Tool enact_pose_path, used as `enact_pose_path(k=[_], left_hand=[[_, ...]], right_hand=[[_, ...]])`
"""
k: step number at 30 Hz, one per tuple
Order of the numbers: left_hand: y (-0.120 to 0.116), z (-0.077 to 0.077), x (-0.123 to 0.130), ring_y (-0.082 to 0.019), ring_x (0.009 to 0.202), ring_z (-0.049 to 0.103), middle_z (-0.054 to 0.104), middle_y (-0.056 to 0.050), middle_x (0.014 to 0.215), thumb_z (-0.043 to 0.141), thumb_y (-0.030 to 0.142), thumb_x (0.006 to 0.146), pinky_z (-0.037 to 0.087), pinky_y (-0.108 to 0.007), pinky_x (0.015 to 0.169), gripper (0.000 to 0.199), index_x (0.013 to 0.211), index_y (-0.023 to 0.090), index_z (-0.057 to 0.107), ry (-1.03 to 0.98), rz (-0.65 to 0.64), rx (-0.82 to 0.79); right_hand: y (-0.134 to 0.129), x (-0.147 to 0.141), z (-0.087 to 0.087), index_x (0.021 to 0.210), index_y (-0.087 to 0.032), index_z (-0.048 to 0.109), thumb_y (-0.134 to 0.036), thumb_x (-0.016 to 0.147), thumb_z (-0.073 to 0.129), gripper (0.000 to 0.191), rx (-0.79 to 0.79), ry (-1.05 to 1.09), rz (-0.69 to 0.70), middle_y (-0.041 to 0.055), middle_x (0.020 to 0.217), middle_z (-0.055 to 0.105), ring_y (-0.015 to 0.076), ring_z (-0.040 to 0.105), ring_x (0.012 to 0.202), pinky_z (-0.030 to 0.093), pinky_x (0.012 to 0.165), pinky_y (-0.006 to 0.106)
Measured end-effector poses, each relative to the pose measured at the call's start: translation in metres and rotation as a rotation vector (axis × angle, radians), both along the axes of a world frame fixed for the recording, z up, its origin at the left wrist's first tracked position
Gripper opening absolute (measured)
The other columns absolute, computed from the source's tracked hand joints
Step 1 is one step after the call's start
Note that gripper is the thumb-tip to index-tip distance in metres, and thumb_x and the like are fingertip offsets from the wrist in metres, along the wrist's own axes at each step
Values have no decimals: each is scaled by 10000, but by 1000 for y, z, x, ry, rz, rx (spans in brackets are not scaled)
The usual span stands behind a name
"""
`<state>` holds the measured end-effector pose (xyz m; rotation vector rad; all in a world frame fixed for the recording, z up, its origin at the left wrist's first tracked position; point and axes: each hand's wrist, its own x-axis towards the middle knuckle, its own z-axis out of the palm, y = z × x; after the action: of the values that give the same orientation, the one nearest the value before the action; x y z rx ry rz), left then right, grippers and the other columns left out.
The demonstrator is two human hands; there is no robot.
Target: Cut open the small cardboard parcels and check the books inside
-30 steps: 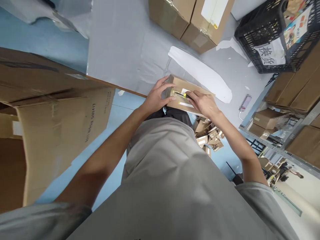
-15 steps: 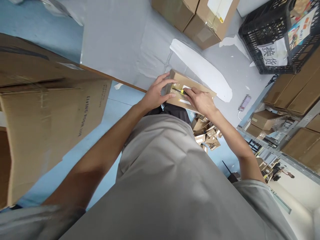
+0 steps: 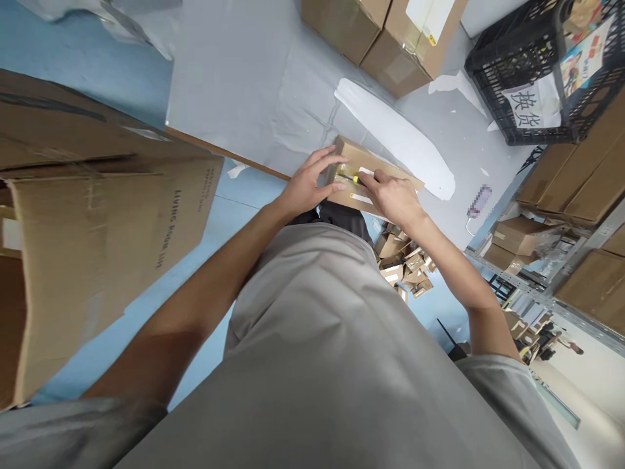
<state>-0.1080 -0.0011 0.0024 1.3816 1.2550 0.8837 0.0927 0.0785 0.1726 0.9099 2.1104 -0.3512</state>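
A small cardboard box (image 3: pixel 364 156) lies near the edge of the grey-covered table, with clear tape and white labels on its top face. My left hand (image 3: pixel 308 182) holds the box's left end, thumb and fingers bent over it and spread apart. In my right hand (image 3: pixel 396 198) is a black-and-yellow utility knife (image 3: pixel 356 180), its handle partly hidden by my fingers. The knife points left, and its tip is at the taped end of the box, between my left thumb and index finger. Whether the blade has gone through the tape cannot be made out.
Beyond the small box, a long white paper sheet (image 3: pixel 395 137) lies on the table (image 3: pixel 229 85). Larger cartons (image 3: pixel 400 62) and a black plastic crate (image 3: pixel 517 71) stand farther back. A big open carton (image 3: pixel 122 241) is at left; small boxes (image 3: pixel 403 260) lie below the table edge.
The view has shifted slightly. My hands, the knife and the small box keep nearly the same positions relative to each other.
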Motion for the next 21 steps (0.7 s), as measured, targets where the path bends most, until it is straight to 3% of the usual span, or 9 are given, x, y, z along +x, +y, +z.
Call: enact_pose_path(k=[8,21], left_hand=[[-2,2,0,-378,1621,515,567,-163,1697,617,890,1000,536,-534,1275,841,1579,280,649,-21,-12,0],[5,3,1,-375,1595,531,596,-146,1647,698,752,1017,526,-532,1289,702,1545,290,680,-30,9,-16]], right_hand=[[-2,-27,23,1675,-160,486,-232,1194,297,522,11,-27,22,277,1427,720,328,783,1154,555,893,374],[-2,-36,27,1648,-144,530,-206,1189,308,514,45,-54,19,283,1360,748,338,798,1159,555,907,392]])
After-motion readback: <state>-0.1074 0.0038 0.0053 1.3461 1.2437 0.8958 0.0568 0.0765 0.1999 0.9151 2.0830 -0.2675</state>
